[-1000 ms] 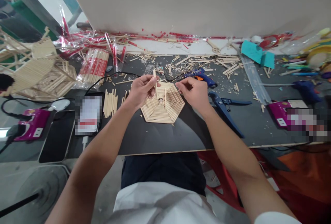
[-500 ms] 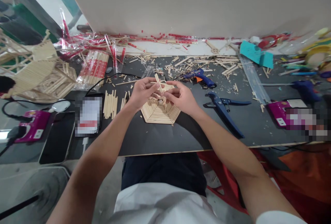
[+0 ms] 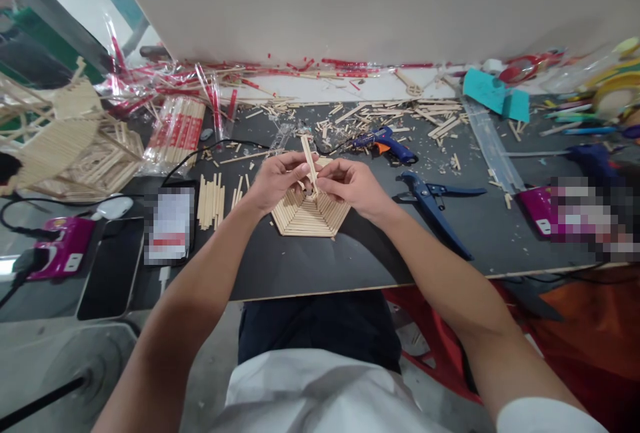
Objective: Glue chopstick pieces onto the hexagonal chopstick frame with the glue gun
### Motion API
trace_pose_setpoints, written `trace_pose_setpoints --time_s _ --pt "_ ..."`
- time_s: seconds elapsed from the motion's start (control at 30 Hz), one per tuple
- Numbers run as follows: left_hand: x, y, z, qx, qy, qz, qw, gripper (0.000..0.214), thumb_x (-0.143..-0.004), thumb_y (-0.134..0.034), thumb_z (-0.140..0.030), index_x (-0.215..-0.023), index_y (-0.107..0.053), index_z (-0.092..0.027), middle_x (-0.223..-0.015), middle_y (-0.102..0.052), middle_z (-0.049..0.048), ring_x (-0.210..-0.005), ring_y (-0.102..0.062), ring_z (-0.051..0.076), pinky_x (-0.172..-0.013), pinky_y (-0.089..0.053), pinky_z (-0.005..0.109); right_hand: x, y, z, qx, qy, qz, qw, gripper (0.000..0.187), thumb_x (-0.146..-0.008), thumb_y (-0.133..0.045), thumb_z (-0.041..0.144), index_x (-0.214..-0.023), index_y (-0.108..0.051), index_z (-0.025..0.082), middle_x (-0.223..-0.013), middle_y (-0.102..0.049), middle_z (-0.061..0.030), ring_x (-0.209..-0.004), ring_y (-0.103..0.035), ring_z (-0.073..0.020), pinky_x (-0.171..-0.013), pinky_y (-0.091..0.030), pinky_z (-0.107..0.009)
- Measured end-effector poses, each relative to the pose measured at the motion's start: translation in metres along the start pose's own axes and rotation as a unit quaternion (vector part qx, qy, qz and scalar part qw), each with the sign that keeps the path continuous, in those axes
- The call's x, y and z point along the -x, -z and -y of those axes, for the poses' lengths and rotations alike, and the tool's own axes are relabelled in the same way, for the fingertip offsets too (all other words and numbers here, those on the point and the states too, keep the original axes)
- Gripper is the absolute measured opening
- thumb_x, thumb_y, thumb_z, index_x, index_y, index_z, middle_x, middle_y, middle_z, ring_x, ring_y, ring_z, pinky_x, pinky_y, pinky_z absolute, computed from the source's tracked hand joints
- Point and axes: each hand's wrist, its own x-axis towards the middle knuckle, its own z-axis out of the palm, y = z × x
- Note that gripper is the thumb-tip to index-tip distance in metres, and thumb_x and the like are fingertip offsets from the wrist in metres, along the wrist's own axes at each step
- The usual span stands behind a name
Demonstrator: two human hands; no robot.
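Note:
Between my hands a few pale wooden sticks stand up at a slant, held together above a many-sided panel built from rows of sticks. My left hand is closed, thumb and fingers pinching the sticks from the left. On the other side my right hand is closed too, its fingertips at the lower part of the same sticks. The fingers cover the far half of the panel. Cut sticks lie in a row left of my left hand.
Right of my hands lie a blue glue gun and blue cutters. Stick scraps litter the back of the table. To the left are two phones, a purple power strip, wrapped chopsticks and a large stick model.
The sticks in my hands now look closer together and more in line, and my right fingers have curled in. The whole view has shifted slightly.

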Motion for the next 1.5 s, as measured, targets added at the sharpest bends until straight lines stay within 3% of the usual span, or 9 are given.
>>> trace_pose_setpoints --time_s 0.27,0.43,0.6,0.7,0.77,0.9,1.1,1.3,1.5 --pt "0.002 0.003 0.001 0.025 0.014 -0.001 1.0 0.037 -0.076 -0.086 -0.05 -0.096 -0.076 -0.019 -0.079 -0.073 0.0025 -0.06 -0.065 0.008 -0.054 -0.05 0.017 0.002 0.001 0.001 0.038 -0.02 0.039 0.998 0.041 -0.069 -0.087 0.054 -0.08 -0.063 0.022 -0.061 -0.06 0.0049 -0.049 -0.048 -0.0081 -0.043 -0.036 -0.024" --pt "0.002 0.006 -0.001 0.047 0.015 -0.015 0.999 0.03 -0.08 -0.084 -0.044 -0.095 -0.074 -0.019 -0.095 -0.077 0.0054 -0.062 -0.065 0.007 -0.053 -0.048 0.017 -0.002 0.019 0.005 0.166 0.051 -0.055 0.983 0.034 -0.078 -0.079 0.052 -0.087 -0.067 0.021 -0.067 -0.064 0.0004 -0.055 -0.056 -0.0128 -0.049 -0.045 -0.028" --pt "0.002 0.004 -0.005 0.065 0.042 -0.044 0.996 0.021 -0.086 -0.08 -0.036 -0.096 -0.074 -0.018 -0.094 -0.076 0.0049 -0.059 -0.063 0.005 -0.052 -0.047 0.017 -0.011 0.071 0.008 0.413 0.145 -0.267 0.859 0.017 -0.086 -0.069 0.034 -0.094 -0.068 0.019 -0.085 -0.071 -0.0073 -0.075 -0.065 -0.0216 -0.078 -0.056 -0.042" --pt "0.002 0.004 -0.006 0.063 0.049 -0.043 0.996 0.023 -0.086 -0.079 -0.036 -0.1 -0.074 -0.018 -0.095 -0.077 0.0065 -0.058 -0.062 0.006 -0.05 -0.045 0.017 -0.016 0.105 -0.003 0.539 0.093 -0.327 0.771 0.031 -0.082 -0.074 0.034 -0.105 -0.067 0.014 -0.107 -0.069 -0.0178 -0.107 -0.063 -0.0341 -0.101 -0.048 -0.055" --pt "0.002 0.004 -0.006 0.067 0.047 -0.04 0.996 0.025 -0.086 -0.08 -0.037 -0.101 -0.074 -0.017 -0.094 -0.078 0.0074 -0.058 -0.063 0.006 -0.049 -0.045 0.016 -0.021 0.121 -0.014 0.584 0.026 -0.327 0.743 0.049 -0.078 -0.08 0.043 -0.112 -0.065 0.011 -0.118 -0.065 -0.0242 -0.119 -0.057 -0.0413 -0.104 -0.043 -0.061" --pt "0.001 0.003 -0.006 0.06 0.055 -0.05 0.995 0.027 -0.084 -0.081 -0.038 -0.096 -0.073 -0.015 -0.091 -0.079 0.009 -0.058 -0.065 0.007 -0.049 -0.047 0.016 -0.028 0.133 -0.03 0.601 -0.033 -0.304 0.738 0.054 -0.078 -0.079 0.045 -0.114 -0.065 0.007 -0.116 -0.063 -0.0258 -0.122 -0.054 -0.0428 -0.103 -0.043 -0.059" --pt "0.002 0.0 -0.01 0.023 0.065 -0.08 0.994 0.021 -0.085 -0.078 -0.032 -0.087 -0.069 -0.014 -0.086 -0.079 0.0113 -0.056 -0.068 0.009 -0.048 -0.049 0.018 -0.029 0.128 -0.025 0.586 -0.013 -0.326 0.741 0.047 -0.076 -0.077 0.029 -0.115 -0.06 0.008 -0.122 -0.059 -0.0262 -0.122 -0.056 -0.0391 -0.108 -0.044 -0.055" --pt "0.001 -0.002 -0.014 -0.002 0.074 -0.105 0.992 0.018 -0.09 -0.072 -0.032 -0.084 -0.066 -0.016 -0.081 -0.078 0.0101 -0.046 -0.061 0.008 -0.036 -0.036 0.019 -0.026 0.12 -0.015 0.54 0.019 -0.364 0.759 0.051 -0.071 -0.073 0.029 -0.117 -0.053 0.016 -0.105 -0.067 -0.0159 -0.101 -0.066 -0.0357 -0.092 -0.052 -0.054" --pt "0.001 -0.002 -0.016 0.056 0.09 -0.099 0.989 0.019 -0.095 -0.065 -0.024 -0.078 -0.062 -0.015 -0.08 -0.078 0.0104 -0.065 -0.071 0.012 -0.066 -0.058 0.023 -0.022 0.107 -0.004 0.546 0.08 -0.355 0.755 0.033 -0.085 -0.064 0.046 -0.106 -0.056 0.022 -0.088 -0.069 -0.0115 -0.083 -0.067 -0.0309 -0.081 -0.054 -0.049"
